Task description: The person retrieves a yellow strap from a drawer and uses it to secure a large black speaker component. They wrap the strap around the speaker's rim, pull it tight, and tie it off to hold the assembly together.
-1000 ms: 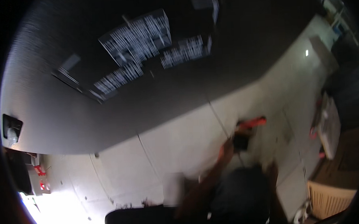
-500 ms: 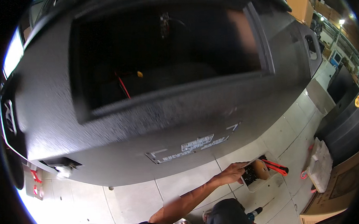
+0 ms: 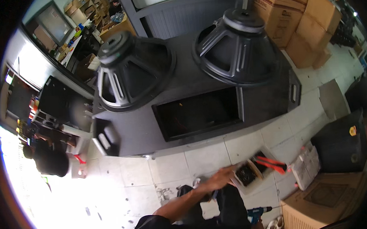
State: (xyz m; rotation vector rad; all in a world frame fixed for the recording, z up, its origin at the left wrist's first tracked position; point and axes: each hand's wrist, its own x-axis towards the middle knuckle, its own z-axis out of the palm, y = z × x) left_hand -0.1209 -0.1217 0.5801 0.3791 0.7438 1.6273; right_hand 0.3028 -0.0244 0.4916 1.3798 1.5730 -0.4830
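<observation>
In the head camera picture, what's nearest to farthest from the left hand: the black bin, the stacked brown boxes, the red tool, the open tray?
From the left hand:
1. open tray: in its grip
2. red tool: on the tray's right side
3. black bin: farther right
4. stacked brown boxes: at the back, upper right

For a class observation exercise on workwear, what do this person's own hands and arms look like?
The left hand is bare, with no glove; its forearm is uncovered up to a dark sleeve. The right hand shows only partly, seemingly ungloved; its sleeve cannot be made out.
</observation>
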